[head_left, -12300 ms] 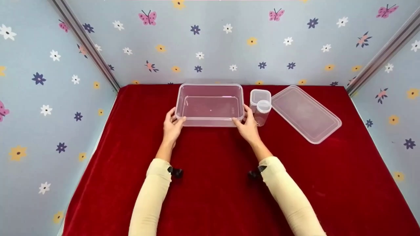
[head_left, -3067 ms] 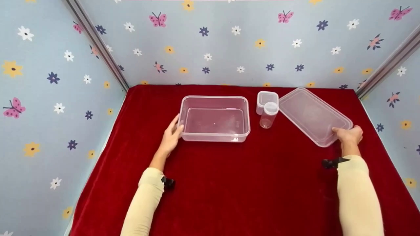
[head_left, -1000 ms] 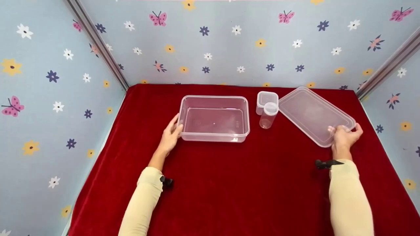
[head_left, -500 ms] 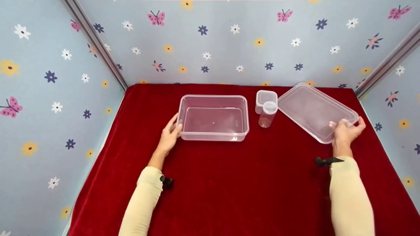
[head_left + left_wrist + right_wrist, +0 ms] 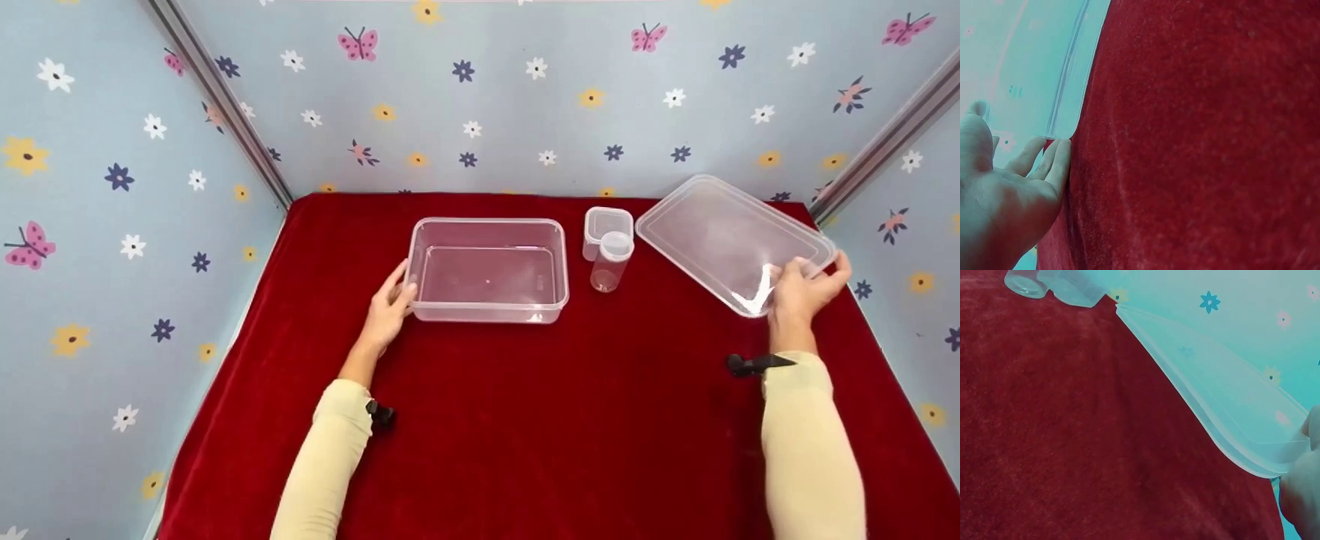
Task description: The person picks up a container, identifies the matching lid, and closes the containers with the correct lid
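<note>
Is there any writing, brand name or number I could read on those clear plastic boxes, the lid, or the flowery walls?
No readable text anywhere.
Clear box: a faint moulded mark on its floor, too small and blurred to read.
Lid, held by the right hand: plain.
Small square tub and round jar: no label visible.
Walls: only printed flowers and butterflies.

container [image 5: 487, 270] centre of cloth [image 5: 525, 420] | 2 jars [image 5: 609, 247] just right of it, 1 behind the other | lid [image 5: 731, 240] right of jars, tilted off cloth
</note>
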`<state>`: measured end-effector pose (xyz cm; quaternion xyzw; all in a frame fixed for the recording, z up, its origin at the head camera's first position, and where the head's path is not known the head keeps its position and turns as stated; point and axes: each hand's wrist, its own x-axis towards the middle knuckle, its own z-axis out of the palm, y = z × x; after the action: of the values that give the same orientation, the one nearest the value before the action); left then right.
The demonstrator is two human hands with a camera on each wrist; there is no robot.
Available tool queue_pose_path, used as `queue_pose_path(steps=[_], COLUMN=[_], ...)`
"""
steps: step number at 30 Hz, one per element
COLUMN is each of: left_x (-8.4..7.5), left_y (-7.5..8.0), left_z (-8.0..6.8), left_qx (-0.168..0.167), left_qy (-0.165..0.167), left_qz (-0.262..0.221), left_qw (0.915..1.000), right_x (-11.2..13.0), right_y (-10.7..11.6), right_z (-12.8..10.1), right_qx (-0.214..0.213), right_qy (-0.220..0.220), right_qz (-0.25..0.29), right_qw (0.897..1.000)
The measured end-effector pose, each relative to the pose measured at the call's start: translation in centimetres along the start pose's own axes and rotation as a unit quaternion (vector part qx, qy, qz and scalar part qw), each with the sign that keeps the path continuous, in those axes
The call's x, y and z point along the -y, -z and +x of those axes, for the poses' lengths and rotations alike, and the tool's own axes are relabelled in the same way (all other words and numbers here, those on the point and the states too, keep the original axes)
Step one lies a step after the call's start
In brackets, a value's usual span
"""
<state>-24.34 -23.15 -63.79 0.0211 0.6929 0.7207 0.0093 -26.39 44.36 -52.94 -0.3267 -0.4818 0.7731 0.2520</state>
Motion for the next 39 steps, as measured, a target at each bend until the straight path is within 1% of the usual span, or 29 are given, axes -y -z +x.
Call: queue_pose_path(steps=[1, 3, 4, 5, 6, 8, 10, 12, 13, 14, 17, 20, 22, 24, 26, 30, 33, 39], left_x=[-0.5, 0.1, -0.7, -1.0, -0.8, 0.0, 0.0, 0.6, 0.5, 0.2, -0.7, -2.2, -3.3, -3.7, -3.9, -3.8, -3.7, -3.7], left_y=[-0.3, -0.1, -0.5, -0.6, -0.6, -0.4, -0.3, -0.1, -0.1, -0.2, -0.6, -1.2, -1.6, -1.8, -2.0, -2.1, -2.1, -2.0], left_z=[-0.3, -0.1, -0.4, -0.5, -0.4, 0.0, 0.0, 0.4, 0.4, 0.3, 0.0, -0.7, -1.2, -1.3, -1.4, -1.4, -1.4, -1.5], left_qx=[-0.002, -0.008, -0.014, -0.009, -0.007, -0.006, 0.004, -0.005, -0.006, -0.013, -0.024, -0.027, -0.022, -0.024, -0.026, -0.031, -0.034, -0.029], left_qy=[0.001, -0.006, 0.001, 0.003, 0.002, -0.005, -0.002, 0.002, 0.004, 0.014, 0.024, 0.029, 0.03, 0.034, 0.039, 0.046, 0.046, 0.042], left_qz=[0.002, -0.007, 0.002, 0.003, 0.001, -0.008, -0.003, 0.005, 0.008, 0.012, 0.015, 0.023, 0.037, 0.038, 0.039, 0.042, 0.041, 0.037], left_qw=[1.0, 0.9999, 0.9999, 1.0, 1.0, 0.9999, 1.0, 1.0, 0.9999, 0.9997, 0.9993, 0.999, 0.9986, 0.9984, 0.9981, 0.9976, 0.9975, 0.998], right_x=[0.2, 0.5, 0.7, 0.9, 1.0, 1.3, 1.6, 2.0, 2.2, 2.4, 3.0, 3.5, 3.8, 4.2, 4.5, 5.0, 5.4, 6.1], right_y=[-0.1, -0.4, -0.5, -0.5, -0.6, -0.7, -0.8, -0.9, -1.0, -1.1, -1.3, -1.7, -2.0, -2.3, -2.6, -3.1, -3.6, -4.2], right_z=[-0.1, -0.3, -0.4, -0.4, -0.4, -0.5, -0.5, -0.6, -0.6, -0.7, -0.9, -1.1, -1.3, -1.5, -1.6, -1.9, -2.1, -2.4], right_qx=[0.001, 0.001, -0.001, -0.001, -0.003, -0.006, -0.007, -0.008, -0.007, -0.004, 0.004, 0.012, 0.016, 0.022, 0.027, 0.032, 0.03, 0.038], right_qy=[0.001, 0.008, 0.011, 0.013, 0.016, 0.023, 0.027, 0.027, 0.027, 0.023, 0.022, 0.024, 0.028, 0.025, 0.023, 0.028, 0.042, 0.058], right_qz=[0.0, 0.003, 0.006, 0.014, 0.019, 0.024, 0.026, 0.027, 0.029, 0.035, 0.045, 0.041, 0.034, 0.036, 0.04, 0.026, 0.01, 0.007], right_qw=[1.0, 1.0, 1.0, 1.0, 1.0, 0.999, 0.999, 0.999, 0.999, 0.999, 0.999, 0.999, 0.999, 0.999, 0.999, 0.999, 0.999, 0.998])
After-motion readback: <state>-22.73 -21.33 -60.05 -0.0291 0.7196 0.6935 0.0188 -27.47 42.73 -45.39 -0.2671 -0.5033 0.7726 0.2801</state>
